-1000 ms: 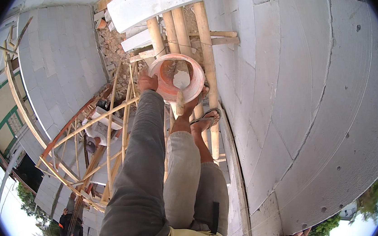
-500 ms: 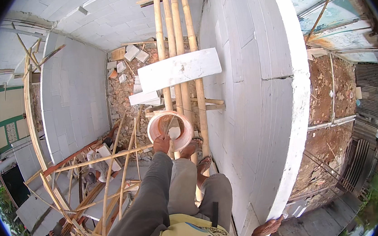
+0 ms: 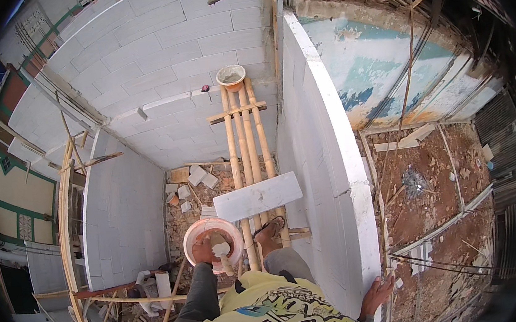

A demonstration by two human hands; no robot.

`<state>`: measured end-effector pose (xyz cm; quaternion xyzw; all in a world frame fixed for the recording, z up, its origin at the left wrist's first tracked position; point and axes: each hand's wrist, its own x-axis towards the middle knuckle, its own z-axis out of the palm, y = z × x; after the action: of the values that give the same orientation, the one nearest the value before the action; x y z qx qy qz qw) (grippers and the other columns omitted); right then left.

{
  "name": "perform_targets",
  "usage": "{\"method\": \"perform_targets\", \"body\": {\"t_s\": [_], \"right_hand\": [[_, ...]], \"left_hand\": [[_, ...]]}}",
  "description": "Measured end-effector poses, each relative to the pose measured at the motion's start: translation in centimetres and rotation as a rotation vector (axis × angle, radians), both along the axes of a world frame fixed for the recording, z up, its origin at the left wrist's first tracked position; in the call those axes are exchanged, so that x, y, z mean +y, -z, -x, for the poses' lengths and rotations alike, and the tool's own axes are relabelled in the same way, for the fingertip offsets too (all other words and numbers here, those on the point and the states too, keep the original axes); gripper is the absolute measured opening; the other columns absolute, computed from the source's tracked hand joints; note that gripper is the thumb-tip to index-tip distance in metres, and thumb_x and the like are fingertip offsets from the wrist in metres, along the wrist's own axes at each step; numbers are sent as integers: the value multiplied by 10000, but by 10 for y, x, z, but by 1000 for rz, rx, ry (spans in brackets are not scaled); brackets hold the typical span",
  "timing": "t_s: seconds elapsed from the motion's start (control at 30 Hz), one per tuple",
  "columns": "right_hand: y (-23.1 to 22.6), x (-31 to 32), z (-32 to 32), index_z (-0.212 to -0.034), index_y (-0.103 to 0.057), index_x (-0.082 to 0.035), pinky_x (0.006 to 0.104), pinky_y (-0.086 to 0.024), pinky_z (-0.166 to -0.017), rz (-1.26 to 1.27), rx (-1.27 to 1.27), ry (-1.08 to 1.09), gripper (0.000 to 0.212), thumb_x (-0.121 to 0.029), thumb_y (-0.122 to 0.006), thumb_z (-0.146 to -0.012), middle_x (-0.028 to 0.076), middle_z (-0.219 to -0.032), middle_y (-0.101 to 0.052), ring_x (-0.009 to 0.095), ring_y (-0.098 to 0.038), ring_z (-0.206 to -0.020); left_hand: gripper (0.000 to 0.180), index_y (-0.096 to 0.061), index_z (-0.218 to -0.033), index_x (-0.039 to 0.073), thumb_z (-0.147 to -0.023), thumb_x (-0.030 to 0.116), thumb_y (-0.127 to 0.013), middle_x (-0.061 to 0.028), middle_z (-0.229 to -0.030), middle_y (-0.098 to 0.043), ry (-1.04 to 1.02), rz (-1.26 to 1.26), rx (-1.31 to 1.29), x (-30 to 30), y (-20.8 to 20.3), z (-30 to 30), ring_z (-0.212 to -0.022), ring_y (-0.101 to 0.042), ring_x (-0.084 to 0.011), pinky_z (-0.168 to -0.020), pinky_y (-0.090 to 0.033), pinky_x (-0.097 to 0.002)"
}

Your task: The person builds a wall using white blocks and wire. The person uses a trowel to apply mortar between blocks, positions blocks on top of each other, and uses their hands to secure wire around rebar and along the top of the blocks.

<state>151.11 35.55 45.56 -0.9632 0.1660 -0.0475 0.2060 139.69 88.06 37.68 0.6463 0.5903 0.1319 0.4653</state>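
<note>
My left hand (image 3: 202, 252) grips the rim of the bucket (image 3: 231, 226); just right of it leans a trowel (image 3: 226, 265). Ahead, between my hands, a pale block (image 3: 258, 197) crosses bamboo poles (image 3: 231, 137). My right hand (image 3: 375, 297) rests unclenched on the wall (image 3: 364, 225).

From the person's head, the wide fisheye camera looks steeply down and forward along the walkway of long tan bamboo poles (image 3: 233, 151); the yellow printed shirt (image 3: 266, 315) at its near end lies closest, the pale grey block wall (image 3: 171, 36) beyond it farther off
</note>
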Motion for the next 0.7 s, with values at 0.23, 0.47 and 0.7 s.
{"method": "perform_targets", "body": {"t_s": [0.23, 0.47, 0.7], "right_hand": [[-7, 99, -101, -1465, -181, -77, 538, -129, -1070, 24, 210, -154, 831, -233, -656, -801, 172, -1472, -255, 342, -263, -1335], [-11, 97, -100, -1462, -180, -78, 532, -117, -1066, 17, 172, -191, 877, -183, -699, -764, 166, -1464, -273, 353, -271, -1319], [-13, 82, -131, -1371, -350, 18, 471, -265, -1063, -122, 271, -149, 639, -268, -623, -870, 232, -1422, -300, 405, -322, -1292]], "left_hand": [[311, -614, -910, 21, -741, 277, -668, -122, -759, -666, 671, -731, 705, 125, 63, -12, -572, -636, -306, -575, -518, -356], [355, -553, -806, -1, -894, 339, -502, -60, -505, -447, -455, 283, -280, 161, 4, -91, -364, -469, -179, -401, -475, -357], [381, -528, -757, 33, -907, 379, -475, -19, -515, -408, -493, 236, -446, 208, -11, -160, -374, -414, -141, -405, -472, -298]]}}
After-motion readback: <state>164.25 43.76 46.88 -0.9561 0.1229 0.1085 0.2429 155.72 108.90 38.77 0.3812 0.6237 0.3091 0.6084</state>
